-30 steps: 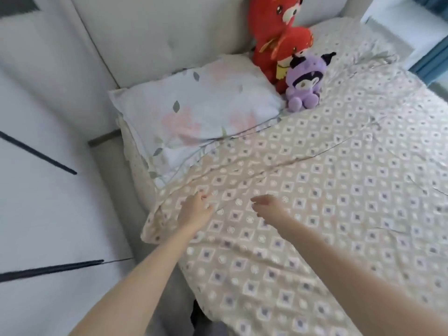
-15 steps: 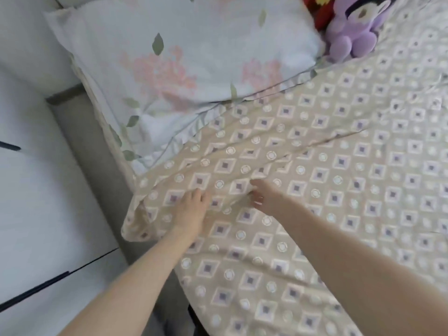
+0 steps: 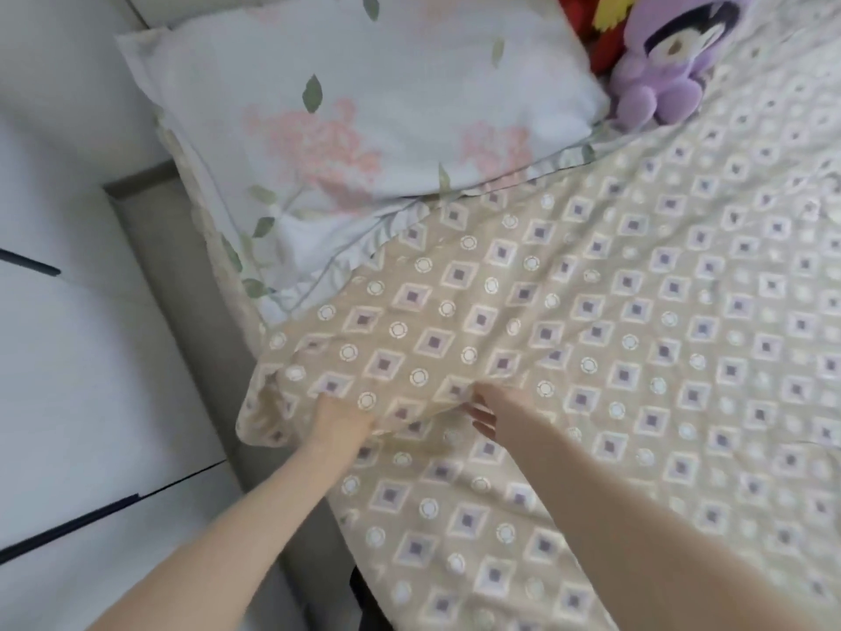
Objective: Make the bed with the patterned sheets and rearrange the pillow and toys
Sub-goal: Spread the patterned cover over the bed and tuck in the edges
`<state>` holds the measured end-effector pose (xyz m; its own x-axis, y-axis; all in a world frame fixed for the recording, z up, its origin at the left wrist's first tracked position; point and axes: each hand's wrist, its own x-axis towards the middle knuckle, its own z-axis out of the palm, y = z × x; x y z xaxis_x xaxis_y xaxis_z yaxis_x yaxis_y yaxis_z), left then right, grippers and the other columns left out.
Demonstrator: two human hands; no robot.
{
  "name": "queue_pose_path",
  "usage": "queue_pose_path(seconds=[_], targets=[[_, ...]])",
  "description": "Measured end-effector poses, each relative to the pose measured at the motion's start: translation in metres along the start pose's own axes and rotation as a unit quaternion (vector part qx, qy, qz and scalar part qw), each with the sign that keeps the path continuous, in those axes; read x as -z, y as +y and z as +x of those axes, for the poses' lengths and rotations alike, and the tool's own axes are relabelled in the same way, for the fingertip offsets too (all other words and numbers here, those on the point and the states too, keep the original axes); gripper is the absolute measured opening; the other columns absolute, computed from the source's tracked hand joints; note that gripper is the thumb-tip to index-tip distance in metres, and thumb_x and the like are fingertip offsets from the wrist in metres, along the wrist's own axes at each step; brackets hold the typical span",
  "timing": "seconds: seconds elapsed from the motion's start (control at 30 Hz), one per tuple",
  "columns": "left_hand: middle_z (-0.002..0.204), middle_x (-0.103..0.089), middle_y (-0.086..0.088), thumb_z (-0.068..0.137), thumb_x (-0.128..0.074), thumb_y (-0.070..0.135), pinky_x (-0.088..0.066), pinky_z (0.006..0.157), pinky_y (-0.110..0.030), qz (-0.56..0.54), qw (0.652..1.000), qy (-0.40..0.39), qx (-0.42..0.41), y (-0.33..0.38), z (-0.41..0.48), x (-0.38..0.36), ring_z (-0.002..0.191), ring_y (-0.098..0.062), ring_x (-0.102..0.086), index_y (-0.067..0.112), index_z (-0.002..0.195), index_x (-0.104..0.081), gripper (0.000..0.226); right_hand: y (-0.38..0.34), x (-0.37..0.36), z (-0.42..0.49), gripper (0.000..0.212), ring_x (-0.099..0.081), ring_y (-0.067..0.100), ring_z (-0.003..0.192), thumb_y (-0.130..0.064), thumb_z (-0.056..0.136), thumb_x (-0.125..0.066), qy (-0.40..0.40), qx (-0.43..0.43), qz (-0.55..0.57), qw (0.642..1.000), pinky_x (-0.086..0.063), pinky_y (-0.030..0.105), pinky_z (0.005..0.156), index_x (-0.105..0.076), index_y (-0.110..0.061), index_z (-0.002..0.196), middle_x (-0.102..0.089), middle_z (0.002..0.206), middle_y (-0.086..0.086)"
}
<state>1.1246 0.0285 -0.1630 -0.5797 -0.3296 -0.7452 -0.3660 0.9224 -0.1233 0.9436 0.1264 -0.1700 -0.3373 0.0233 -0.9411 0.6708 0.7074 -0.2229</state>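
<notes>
A beige patterned sheet (image 3: 637, 311) with diamonds and circles covers the bed. Its near left corner is raised in a fold. My left hand (image 3: 339, 425) reaches under that fold and grips it, with the fingers hidden by the cloth. My right hand (image 3: 489, 412) pinches the same fold just to the right, its fingertips tucked under the fabric. A white floral pillow (image 3: 387, 107) lies at the head of the bed, overlapping the sheet's top edge. A purple plush toy (image 3: 660, 79) sits to the pillow's right, with a red plush toy (image 3: 591, 34) behind it, cut off by the frame.
The grey bed frame (image 3: 182, 275) runs along the mattress's left side. Beyond it lies white floor (image 3: 68, 357) with dark lines. A pale padded headboard (image 3: 54, 61) stands at the upper left.
My view has moved closer and lower toward the bed's corner. Both hands went from lying on top of the sheet to gripping a raised fold at its corner.
</notes>
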Motion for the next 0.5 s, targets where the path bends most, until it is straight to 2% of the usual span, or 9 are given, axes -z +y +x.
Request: queue_pose_path(seconds=[0.07,0.13,0.2,0.23,0.3,0.33,0.43,0.5], targets=[[0.112,-0.059,-0.001,0.09,-0.045,0.003,-0.035,0.081,-0.03,-0.042,0.999,-0.021,0.009,0.006,-0.003,-0.007,0.105,-0.019,-0.057,0.024,0.134,-0.042,0.049,0.007,0.002,0.007,0.018,-0.049,0.016,0.055,-0.003,0.09,-0.048,0.002,-0.01,-0.003,1.0,-0.042,0.026,0.057,-0.05,-0.008,0.072,-0.053,0.065,0.006],[0.121,-0.056,-0.003,0.094,-0.049,0.024,-0.041,0.084,-0.03,-0.067,0.997,-0.037,0.003,0.007,-0.006,-0.013,0.109,-0.021,-0.056,0.018,0.128,-0.048,0.035,0.01,0.001,0.014,0.023,-0.046,0.017,0.054,0.001,0.091,-0.047,0.012,-0.014,-0.004,1.0,-0.04,0.026,0.055,-0.046,-0.007,0.069,-0.049,0.065,0.008],[0.111,-0.058,-0.001,0.092,-0.042,0.055,-0.046,0.083,-0.032,-0.156,0.987,-0.008,0.025,-0.001,-0.01,-0.018,0.101,-0.02,-0.058,0.017,0.113,-0.055,0.046,0.012,-0.005,0.016,0.019,-0.051,0.018,0.058,-0.002,0.093,-0.049,0.009,-0.014,-0.002,1.0,-0.045,0.027,0.056,-0.049,-0.006,0.074,-0.053,0.069,0.008],[0.105,-0.059,0.002,0.091,-0.036,0.06,-0.047,0.079,-0.033,-0.237,0.97,0.015,0.055,-0.007,-0.013,-0.02,0.097,-0.02,-0.059,0.017,0.106,-0.056,0.05,0.015,-0.01,0.016,0.018,-0.054,0.018,0.059,-0.006,0.094,-0.051,-0.006,-0.015,-0.001,1.0,-0.047,0.027,0.057,-0.051,-0.006,0.077,-0.056,0.067,0.008],[0.106,-0.056,0.002,0.097,-0.031,0.048,-0.044,0.073,-0.033,-0.373,0.914,0.087,0.136,-0.024,-0.011,-0.02,0.097,-0.02,-0.058,0.017,0.103,-0.054,0.039,0.02,-0.022,0.013,0.02,-0.054,0.017,0.057,-0.011,0.093,-0.057,-0.062,-0.022,0.007,0.998,-0.05,0.025,0.056,-0.053,-0.007,0.074,-0.057,0.058,0.005],[0.111,-0.054,-0.001,0.099,-0.031,0.038,-0.042,0.072,-0.034,-0.408,0.886,0.133,0.177,-0.034,-0.006,-0.02,0.099,-0.022,-0.056,0.015,0.106,-0.053,0.033,0.022,-0.029,0.012,0.019,-0.055,0.017,0.058,-0.011,0.091,-0.06,-0.094,-0.032,0.01,0.995,-0.051,0.024,0.055,-0.053,-0.007,0.074,-0.057,0.06,0.006],[0.13,-0.041,-0.012,0.099,-0.038,0.018,-0.041,0.082,-0.039,-0.486,0.803,0.215,0.271,-0.07,0.007,-0.024,0.11,-0.033,-0.05,0.008,0.124,-0.047,0.029,0.029,-0.057,0.006,0.012,-0.061,0.021,0.07,-0.009,0.085,-0.068,-0.168,-0.054,-0.004,0.984,-0.056,0.025,0.064,-0.057,-0.004,0.084,-0.058,0.079,0.012],[0.138,-0.033,-0.014,0.096,-0.041,0.01,-0.041,0.092,-0.043,-0.506,0.782,0.215,0.294,-0.094,0.014,-0.031,0.114,-0.038,-0.049,0.008,0.132,-0.041,0.036,0.035,-0.078,0.003,0.015,-0.06,0.019,0.068,-0.011,0.082,-0.072,-0.198,-0.056,-0.012,0.979,-0.058,0.025,0.061,-0.059,-0.004,0.084,-0.058,0.075,0.01]])
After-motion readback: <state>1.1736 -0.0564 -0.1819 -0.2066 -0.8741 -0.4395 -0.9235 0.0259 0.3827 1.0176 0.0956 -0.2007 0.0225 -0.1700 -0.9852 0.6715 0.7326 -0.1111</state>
